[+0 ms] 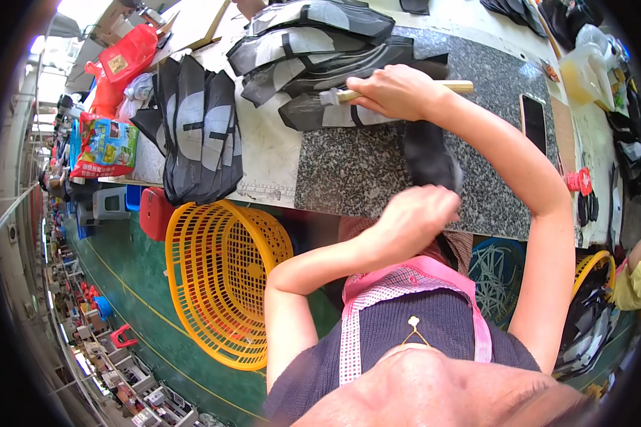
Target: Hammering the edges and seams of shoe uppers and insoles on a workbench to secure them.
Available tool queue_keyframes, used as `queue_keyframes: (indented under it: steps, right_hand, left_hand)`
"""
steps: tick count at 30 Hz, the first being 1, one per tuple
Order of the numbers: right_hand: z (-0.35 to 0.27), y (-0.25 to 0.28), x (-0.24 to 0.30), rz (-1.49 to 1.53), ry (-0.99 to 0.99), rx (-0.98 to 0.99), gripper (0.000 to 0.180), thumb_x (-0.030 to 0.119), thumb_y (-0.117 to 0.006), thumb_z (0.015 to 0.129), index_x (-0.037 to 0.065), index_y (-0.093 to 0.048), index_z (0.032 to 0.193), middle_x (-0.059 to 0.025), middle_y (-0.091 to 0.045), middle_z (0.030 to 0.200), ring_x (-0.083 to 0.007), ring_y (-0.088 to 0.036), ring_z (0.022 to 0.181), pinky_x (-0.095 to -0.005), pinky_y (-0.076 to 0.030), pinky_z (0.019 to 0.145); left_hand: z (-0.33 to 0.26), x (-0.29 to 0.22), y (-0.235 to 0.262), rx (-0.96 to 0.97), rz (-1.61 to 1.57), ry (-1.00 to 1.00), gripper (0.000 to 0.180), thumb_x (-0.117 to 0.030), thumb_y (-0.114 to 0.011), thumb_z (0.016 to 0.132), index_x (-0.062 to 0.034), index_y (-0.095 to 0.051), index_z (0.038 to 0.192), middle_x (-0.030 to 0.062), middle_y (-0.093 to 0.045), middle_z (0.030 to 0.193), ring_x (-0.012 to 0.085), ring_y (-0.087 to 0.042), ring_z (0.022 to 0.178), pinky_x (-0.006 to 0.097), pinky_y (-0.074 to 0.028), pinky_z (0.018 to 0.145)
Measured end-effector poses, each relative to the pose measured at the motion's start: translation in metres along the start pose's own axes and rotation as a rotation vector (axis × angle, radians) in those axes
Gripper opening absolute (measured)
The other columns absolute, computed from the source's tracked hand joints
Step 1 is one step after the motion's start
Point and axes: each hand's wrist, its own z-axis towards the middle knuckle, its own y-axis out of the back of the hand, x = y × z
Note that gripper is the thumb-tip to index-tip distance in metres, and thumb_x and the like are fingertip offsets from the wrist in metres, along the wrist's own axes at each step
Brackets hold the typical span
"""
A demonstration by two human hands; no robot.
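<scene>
Covering the most room was the white table (269,160), with a speckled stone slab (349,174) on top. Next came the big heap of black and gray pieces (320,41), by the slab's far edge. A yellow basket (192,285) full of holes was down by the table's near edge. A smaller pile of black and gray pieces (198,135) lay left of the slab.

Your wooden-handled tool (454,87) was up near the heap, its pale head to the left. Your right hand (395,91) had its fingers closed around the handle. Your left hand (424,210) was curled, just by the dark piece (429,153) on the slab. I could not tell if you were pinching it or only had your fingers near.

I think you were partway through, with that dark piece not yet finished. I could not tell which pile was done and which was left.
</scene>
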Motion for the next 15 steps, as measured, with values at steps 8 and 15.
queue_keyframes:
  steps: [8, 15]
  right_hand:
    - [-0.032, 0.015, 0.026, 0.214, -0.195, -0.086, 0.031, 0.037, -0.05, 0.105, 0.006, -0.053, 0.107, -0.0191, -0.066, 0.072, -0.0432, -0.066, 0.073, -0.0529, -0.052, 0.067]
    - [-0.184, 0.014, 0.051, 0.582, -0.431, -0.235, 0.03, 0.029, -0.052, 0.105, 0.002, -0.061, 0.113, -0.0194, -0.064, 0.07, -0.0351, -0.063, 0.061, -0.044, -0.047, 0.058]
  left_hand:
    - [-0.01, -0.004, -0.006, 0.46, -0.306, 0.379, 0.027, -0.015, -0.07, 0.089, -0.007, -0.064, 0.114, 0.0181, -0.07, 0.091, 0.0384, -0.07, 0.081, 0.043, -0.056, 0.071]
    - [-0.045, 0.048, 0.079, 0.367, 0.257, 0.431, 0.032, -0.016, -0.072, 0.087, -0.008, -0.071, 0.118, 0.0109, -0.069, 0.097, 0.0311, -0.059, 0.103, 0.041, -0.045, 0.092]
